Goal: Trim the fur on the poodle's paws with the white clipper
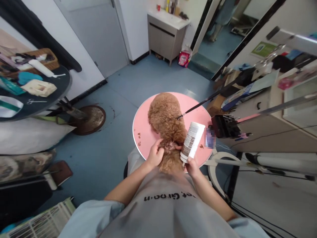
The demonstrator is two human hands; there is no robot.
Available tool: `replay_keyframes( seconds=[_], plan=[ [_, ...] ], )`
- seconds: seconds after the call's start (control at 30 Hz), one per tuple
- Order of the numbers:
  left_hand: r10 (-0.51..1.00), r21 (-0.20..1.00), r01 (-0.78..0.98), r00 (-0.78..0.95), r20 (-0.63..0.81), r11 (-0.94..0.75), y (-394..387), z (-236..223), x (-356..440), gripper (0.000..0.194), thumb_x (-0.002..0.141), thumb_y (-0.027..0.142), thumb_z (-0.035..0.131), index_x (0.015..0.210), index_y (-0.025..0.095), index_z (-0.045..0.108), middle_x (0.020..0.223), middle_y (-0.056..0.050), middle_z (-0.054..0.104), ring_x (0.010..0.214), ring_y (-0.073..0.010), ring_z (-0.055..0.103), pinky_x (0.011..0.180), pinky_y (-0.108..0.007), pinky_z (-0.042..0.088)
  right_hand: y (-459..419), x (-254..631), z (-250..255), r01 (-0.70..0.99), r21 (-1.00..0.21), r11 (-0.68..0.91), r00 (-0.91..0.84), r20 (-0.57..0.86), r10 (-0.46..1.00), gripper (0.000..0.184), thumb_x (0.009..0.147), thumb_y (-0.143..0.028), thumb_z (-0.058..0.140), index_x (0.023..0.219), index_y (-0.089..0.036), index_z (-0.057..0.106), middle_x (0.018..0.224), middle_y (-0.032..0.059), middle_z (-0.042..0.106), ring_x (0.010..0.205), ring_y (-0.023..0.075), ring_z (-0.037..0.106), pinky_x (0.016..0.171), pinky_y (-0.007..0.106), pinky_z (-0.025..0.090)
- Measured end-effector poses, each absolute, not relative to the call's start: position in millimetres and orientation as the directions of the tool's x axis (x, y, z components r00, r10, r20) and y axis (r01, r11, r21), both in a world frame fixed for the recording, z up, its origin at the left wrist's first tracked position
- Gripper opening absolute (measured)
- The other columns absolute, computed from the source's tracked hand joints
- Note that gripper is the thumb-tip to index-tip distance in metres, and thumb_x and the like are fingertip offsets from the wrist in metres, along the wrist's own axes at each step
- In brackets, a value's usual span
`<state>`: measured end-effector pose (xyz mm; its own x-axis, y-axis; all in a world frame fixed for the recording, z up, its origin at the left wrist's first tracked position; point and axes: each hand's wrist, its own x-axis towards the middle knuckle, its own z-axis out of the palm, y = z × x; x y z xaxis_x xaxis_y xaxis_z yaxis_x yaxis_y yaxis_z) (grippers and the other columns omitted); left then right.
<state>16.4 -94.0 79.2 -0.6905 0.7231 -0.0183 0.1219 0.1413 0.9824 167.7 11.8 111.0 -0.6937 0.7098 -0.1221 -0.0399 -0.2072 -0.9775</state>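
Observation:
A brown curly-haired dog is on a round pink table, its head close to my apron. My left hand pinches the dog's ear at the side of the head, where a patch of pinkish skin lies bare between the curls. In my right hand is a white squeeze bottle with a printed label, tilted so its narrow nozzle points down beside the head. One finger of that hand reaches behind the bottle to the fur by the bare patch.
A dark leash runs from the dog to the upper right. Small tufts of hair lie on the table. A black tool holder hangs at the right. On the left stands a dark round table with scissors and a basket.

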Motion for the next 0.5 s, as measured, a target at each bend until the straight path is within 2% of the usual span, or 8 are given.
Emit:
replay_keyframes(
  seconds=[0.07,0.1,0.17,0.23,0.3,0.4,0.5],
  plan=[
    [0.654,0.955,0.222,-0.756,0.043,0.195,-94.7,90.2,10.5,0.048,0.072,0.009,0.046,0.119,0.018,0.051,0.119,-0.011,0.059,0.113,-0.0221,0.056,0.096,-0.038,0.047,14.4,163.9,106.3,-0.043,-0.972,-0.229,-0.714,-0.131,0.688,0.056,0.066,-0.064,0.064,0.1,-0.02,0.069,0.093,0.0079,0.068,0.08,0.02,0.061,0.072,0.033,0.05],
    [0.593,0.929,0.302,-0.796,0.121,0.215,-94.0,96.6,8.0,0.048,0.073,0.01,0.049,0.12,0.019,0.051,0.123,-0.012,0.056,0.116,-0.023,0.053,0.098,-0.039,0.046,15.6,161.7,104.4,-0.045,-0.969,-0.242,-0.727,-0.134,0.674,0.056,0.066,-0.063,0.065,0.101,-0.02,0.068,0.095,0.0084,0.068,0.081,0.0205,0.061,0.072,0.034,0.05],
    [0.535,0.861,0.47,-0.787,0.309,0.195,-89.5,104.6,5.3,0.036,0.079,0.015,0.053,0.114,0.021,0.057,0.126,-0.011,0.053,0.121,-0.0238,0.049,0.102,-0.042,0.043,17.8,157.8,100.5,-0.056,-0.962,-0.267,-0.746,-0.137,0.652,0.057,0.065,-0.061,0.068,0.104,-0.02,0.066,0.1,0.0088,0.068,0.086,0.0223,0.062,0.076,0.035,0.05],
    [0.596,0.809,0.574,-0.696,0.401,0.126,-82.1,98.5,6.2,0.022,0.086,0.021,0.049,0.103,0.023,0.064,0.123,-0.009,0.055,0.12,-0.0226,0.049,0.103,-0.042,0.041,20.0,155.4,94.1,-0.075,-0.954,-0.291,-0.75,-0.138,0.647,0.058,0.063,-0.06,0.07,0.106,-0.021,0.064,0.103,0.0087,0.069,0.092,0.024,0.062,0.082,0.037,0.049],
    [0.601,0.801,0.583,-0.691,0.401,0.136,-75.2,77.0,9.5,0.027,0.092,0.029,0.041,0.105,0.02,0.063,0.126,-0.012,0.053,0.122,-0.0238,0.048,0.103,-0.045,0.041,22.3,154.5,84.0,-0.09,-0.944,-0.318,-0.738,-0.152,0.658,0.058,0.063,-0.058,0.071,0.108,-0.022,0.062,0.104,0.0081,0.069,0.095,0.0246,0.063,0.084,0.038,0.048],
    [0.627,0.837,0.522,-0.71,0.319,0.166,-72.8,35.3,15.7,0.044,0.096,0.038,0.027,0.126,0.018,0.052,0.142,-0.016,0.039,0.134,-0.0257,0.036,0.108,-0.049,0.035,24.2,153.7,64.0,-0.101,-0.926,-0.365,-0.682,-0.202,0.703,0.054,0.063,-0.051,0.073,0.106,-0.023,0.061,0.098,0.0055,0.07,0.088,0.0228,0.064,0.08,0.036,0.05],
    [0.634,0.875,0.443,-0.737,0.234,0.193,-76.9,12.4,20.3,0.049,0.097,0.038,0.02,0.131,0.017,0.048,0.133,-0.016,0.049,0.127,-0.0218,0.045,0.104,-0.043,0.041,24.5,152.3,49.3,-0.129,-0.903,-0.41,-0.611,-0.253,0.75,0.046,0.064,-0.05,0.07,0.099,-0.023,0.062,0.086,0.0029,0.07,0.078,0.0206,0.064,0.074,0.034,0.05]
  ],
)
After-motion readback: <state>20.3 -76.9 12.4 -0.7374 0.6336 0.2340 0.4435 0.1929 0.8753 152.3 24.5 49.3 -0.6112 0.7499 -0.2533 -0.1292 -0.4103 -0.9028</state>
